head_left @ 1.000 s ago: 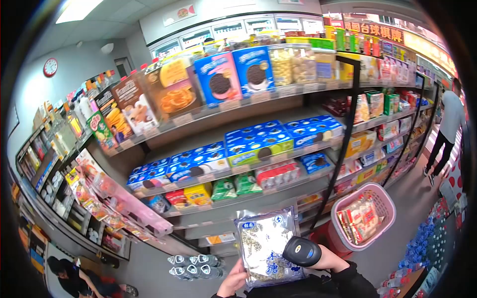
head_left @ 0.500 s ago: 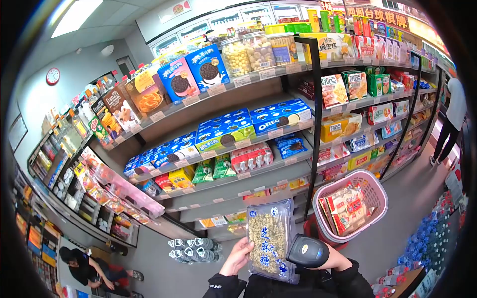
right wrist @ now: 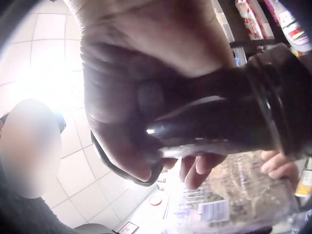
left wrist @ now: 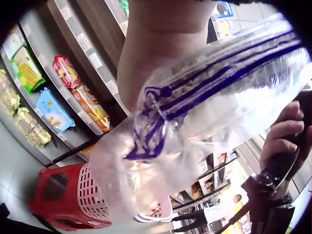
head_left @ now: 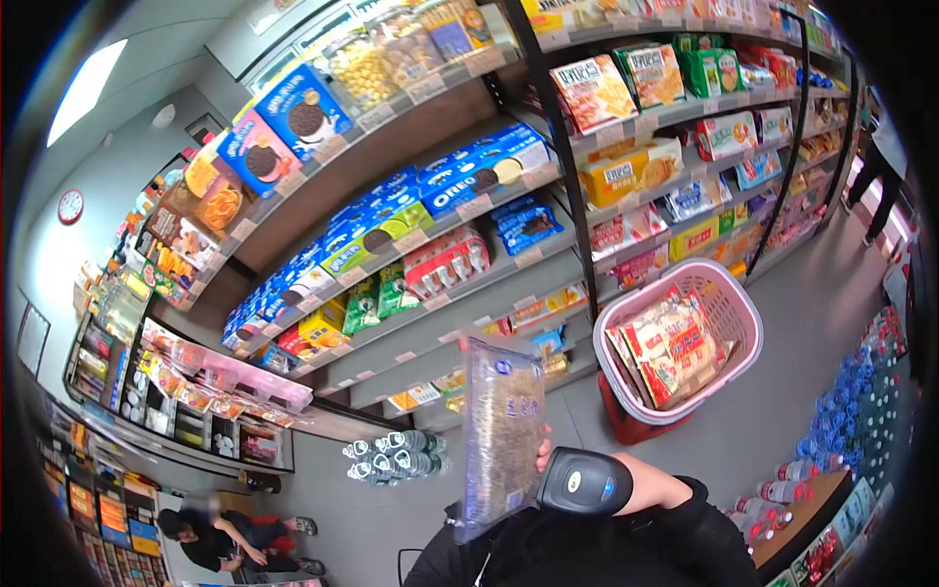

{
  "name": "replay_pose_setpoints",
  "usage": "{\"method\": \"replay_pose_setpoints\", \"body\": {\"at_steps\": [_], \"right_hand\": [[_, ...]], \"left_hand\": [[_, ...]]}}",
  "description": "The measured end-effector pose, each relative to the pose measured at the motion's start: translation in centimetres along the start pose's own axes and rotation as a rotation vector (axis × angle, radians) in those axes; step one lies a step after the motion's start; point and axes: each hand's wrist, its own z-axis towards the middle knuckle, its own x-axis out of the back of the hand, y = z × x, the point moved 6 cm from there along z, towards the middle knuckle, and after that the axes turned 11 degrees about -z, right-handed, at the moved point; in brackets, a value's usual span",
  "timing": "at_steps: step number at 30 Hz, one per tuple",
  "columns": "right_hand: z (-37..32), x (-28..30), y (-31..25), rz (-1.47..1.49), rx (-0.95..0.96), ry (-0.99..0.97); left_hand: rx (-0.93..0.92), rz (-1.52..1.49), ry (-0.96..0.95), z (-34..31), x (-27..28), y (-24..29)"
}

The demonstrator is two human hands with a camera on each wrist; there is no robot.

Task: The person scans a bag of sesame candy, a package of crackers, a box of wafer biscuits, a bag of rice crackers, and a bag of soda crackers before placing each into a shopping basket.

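A clear packet of sesame candy (head_left: 501, 435) with blue print stands nearly upright in front of the body, turned at an angle. My left hand (right wrist: 282, 168) grips it, fingertips at its edge in the right wrist view; most of that hand is hidden behind the plastic. A white barcode label (right wrist: 214, 210) shows on the packet's back. My right hand (right wrist: 126, 92) has its fingers curled round the handle of a black barcode scanner (head_left: 585, 481). The scanner's head is close beside the packet's right edge.
A pink basket (head_left: 751, 323) holding snack packets sits over a red base by the shelves. Oreo boxes (head_left: 469, 176) fill one shelf. Water bottles (head_left: 396, 456) stand on the floor. A seated person (head_left: 210, 538) is lower left, another person (head_left: 880, 161) far right.
The packet has turned from its printed front facing me to an angled, nearly side-on stance and moved slightly left. The head view has swung right and down. The scanner stays in my right hand.
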Motion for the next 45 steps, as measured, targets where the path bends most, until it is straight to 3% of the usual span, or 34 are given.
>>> {"method": "replay_pose_setpoints", "body": {"at_steps": [1, 2, 5, 11, 17, 19, 26, 38, 43, 45], "right_hand": [[-0.2, -0.1, 0.9, -0.045, -0.035, -0.022], [-0.8, 0.2, 0.5, -0.048, -0.032, 0.014], [-1.3, 1.0, -0.6, -0.020, -0.049, 0.099], [-1.9, 0.6, 2.0, -0.064, -0.112, 0.110], [-0.7, -1.2, 1.9, -0.044, -0.033, -0.064], [-0.1, -2.2, 2.4, -0.063, -0.004, -0.146], [1.3, -3.9, 3.4, 0.029, -0.014, -0.171], [1.9, -4.5, 4.3, 0.037, -0.034, -0.191], [1.6, -3.7, 4.3, 0.048, -0.041, -0.144], [1.2, -3.6, 5.4, 0.157, -0.164, -0.145]], "left_hand": [[0.109, -0.008, -0.116, 0.6, -2.0, 0.1], [0.118, -0.013, -0.102, 0.8, -1.8, 0.0], [0.055, -0.031, -0.012, 0.8, 0.0, 0.3], [0.068, -0.017, -0.124, 0.8, 2.2, 1.0], [-0.115, 0.009, -0.089, 0.6, 2.0, 2.3], [-0.085, 0.060, -0.201, 0.8, 2.0, 3.1], [-0.231, 0.050, -0.277, -0.6, 3.6, 4.7], [-0.262, -0.005, -0.180, -2.0, 5.9, 5.2], [-0.327, 0.000, -0.187, -2.1, 4.2, 5.2], [-0.396, 0.168, -0.166, -2.1, 3.4, 6.1]]}}
